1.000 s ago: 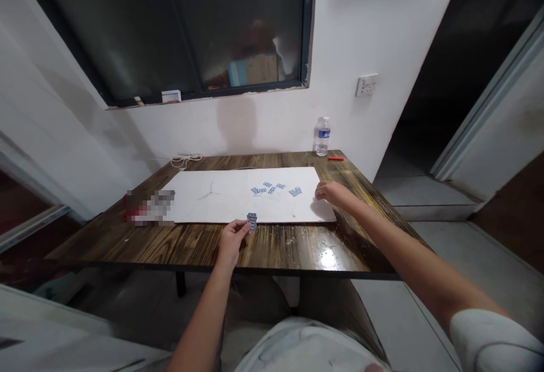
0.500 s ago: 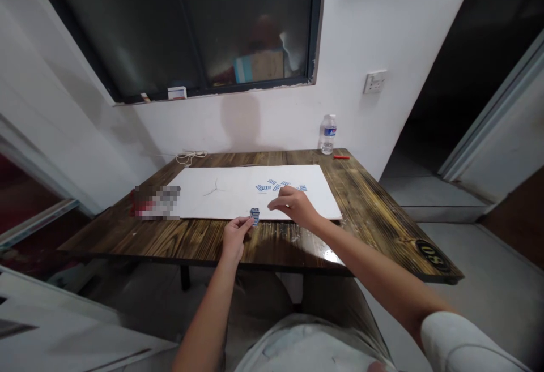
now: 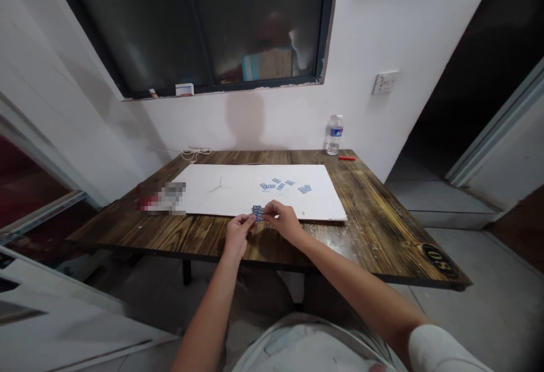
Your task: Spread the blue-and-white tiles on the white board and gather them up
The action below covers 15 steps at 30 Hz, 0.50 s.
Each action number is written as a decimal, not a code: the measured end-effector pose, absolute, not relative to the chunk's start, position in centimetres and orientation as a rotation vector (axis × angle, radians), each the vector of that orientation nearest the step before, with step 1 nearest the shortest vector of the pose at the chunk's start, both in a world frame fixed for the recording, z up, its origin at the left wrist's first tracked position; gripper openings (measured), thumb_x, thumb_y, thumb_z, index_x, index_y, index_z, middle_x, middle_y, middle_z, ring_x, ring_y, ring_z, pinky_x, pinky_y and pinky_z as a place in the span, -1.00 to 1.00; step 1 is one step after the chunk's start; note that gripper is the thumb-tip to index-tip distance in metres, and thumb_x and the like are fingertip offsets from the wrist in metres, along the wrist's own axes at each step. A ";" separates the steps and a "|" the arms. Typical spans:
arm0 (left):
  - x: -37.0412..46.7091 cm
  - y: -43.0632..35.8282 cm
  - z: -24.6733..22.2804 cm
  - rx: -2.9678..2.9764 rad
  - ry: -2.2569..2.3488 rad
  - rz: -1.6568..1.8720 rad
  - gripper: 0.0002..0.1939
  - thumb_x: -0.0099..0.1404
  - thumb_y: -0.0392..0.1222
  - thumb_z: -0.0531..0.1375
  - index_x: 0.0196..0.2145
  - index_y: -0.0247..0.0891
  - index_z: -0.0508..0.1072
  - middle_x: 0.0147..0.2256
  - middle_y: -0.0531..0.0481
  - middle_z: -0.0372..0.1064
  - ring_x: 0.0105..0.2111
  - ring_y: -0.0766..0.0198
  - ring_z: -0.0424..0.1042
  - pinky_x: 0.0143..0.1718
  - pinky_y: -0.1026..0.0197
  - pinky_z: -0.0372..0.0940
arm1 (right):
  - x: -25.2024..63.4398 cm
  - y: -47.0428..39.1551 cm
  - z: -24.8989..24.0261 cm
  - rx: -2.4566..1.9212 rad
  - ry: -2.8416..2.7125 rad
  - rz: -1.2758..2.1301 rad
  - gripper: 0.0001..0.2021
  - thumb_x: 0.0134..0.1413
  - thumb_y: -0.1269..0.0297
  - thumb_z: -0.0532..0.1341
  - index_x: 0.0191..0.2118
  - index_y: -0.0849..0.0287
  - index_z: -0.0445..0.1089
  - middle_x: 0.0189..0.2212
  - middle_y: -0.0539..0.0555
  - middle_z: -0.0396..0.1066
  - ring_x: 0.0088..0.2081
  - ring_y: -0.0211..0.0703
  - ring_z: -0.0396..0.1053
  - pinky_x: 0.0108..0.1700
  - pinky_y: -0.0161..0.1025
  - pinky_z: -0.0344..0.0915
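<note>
Above the near edge of a white board (image 3: pixel 204 205), my left hand (image 3: pixel 238 236) pinches a small blue-and-white patterned piece (image 3: pixel 257 212) between thumb and fingers. It looks like a little stack or sheet; I cannot tell which. From the other side, my right hand (image 3: pixel 284 222) has its fingertips closed on the right edge of the same piece. Farther back on the board lie several small blue-outlined pieces (image 3: pixel 281 186), some overlapping. A separate little group (image 3: pixel 305 189) of them lies to the right.
The board lies on a dark-grained wooden table (image 3: pixel 374 230). A water bottle (image 3: pixel 335 135) stands at the back right beside a red pen-like stick (image 3: pixel 347 158). A bundled white cord (image 3: pixel 196 152) lies at the back left, and a blurred-out red-and-white item (image 3: pixel 164 199) overlaps the board's left end.
My right hand has come left and down from beside the scattered pieces to the piece in my left hand, and now touches it. The view has shifted slightly.
</note>
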State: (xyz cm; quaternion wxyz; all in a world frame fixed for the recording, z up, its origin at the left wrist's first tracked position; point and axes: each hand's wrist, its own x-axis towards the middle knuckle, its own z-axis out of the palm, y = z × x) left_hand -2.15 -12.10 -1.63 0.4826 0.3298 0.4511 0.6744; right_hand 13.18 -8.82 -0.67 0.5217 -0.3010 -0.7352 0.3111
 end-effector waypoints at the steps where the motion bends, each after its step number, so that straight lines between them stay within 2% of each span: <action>1: -2.2 -12.1 -1.6 0.807 1.099 1.637 -0.62 -0.34 -0.11 0.50 -0.56 -0.35 0.51 -0.58 0.04 0.43 -0.57 0.42 0.36 -0.46 0.36 0.26 | 13.2 -8.8 -0.8 -0.754 -1.743 0.758 -0.87 0.03 0.23 0.26 -0.35 0.13 0.33 -0.52 -0.04 0.43 -0.48 -0.22 0.36 -0.41 -0.31 0.25; 5: -2.2 -12.2 -1.8 0.848 1.119 1.609 -0.61 -0.37 -0.10 0.51 -0.59 -0.35 0.50 -0.61 0.06 0.41 -0.59 0.40 0.36 -0.48 0.35 0.27 | 13.4 -8.6 -0.9 -0.804 -1.734 0.821 -0.80 0.02 0.19 0.26 -0.26 0.10 0.25 -0.52 -0.06 0.46 -0.47 -0.20 0.39 -0.37 -0.28 0.27; 10: -2.1 -12.3 -1.7 0.890 1.131 1.559 -0.60 -0.37 -0.07 0.51 -0.60 -0.35 0.50 -0.62 0.03 0.43 -0.59 0.37 0.38 -0.48 0.32 0.29 | 13.6 -8.1 -1.1 -0.829 -1.742 0.862 -0.75 -0.02 0.22 0.28 -0.18 0.11 0.35 -0.36 0.03 0.52 -0.42 -0.19 0.43 -0.31 -0.25 0.31; 13: -2.1 -12.4 -1.6 0.929 1.126 1.533 -0.61 -0.34 -0.06 0.50 -0.59 -0.35 0.51 -0.61 0.02 0.44 -0.60 0.37 0.37 -0.48 0.32 0.30 | 13.4 -7.8 -1.4 -0.843 -1.765 0.919 -0.86 -0.05 0.21 0.29 -0.36 0.15 0.42 -0.44 0.02 0.50 -0.41 -0.18 0.43 -0.32 -0.27 0.31; 15: -2.1 -12.4 -1.6 0.954 1.129 1.521 -0.62 -0.32 -0.06 0.50 -0.57 -0.35 0.53 -0.61 0.01 0.45 -0.60 0.37 0.37 -0.48 0.31 0.30 | 13.3 -7.8 -1.6 -0.865 -1.768 0.975 -0.82 -0.06 0.17 0.30 -0.49 0.16 0.40 -0.56 -0.01 0.45 -0.46 -0.18 0.40 -0.38 -0.29 0.29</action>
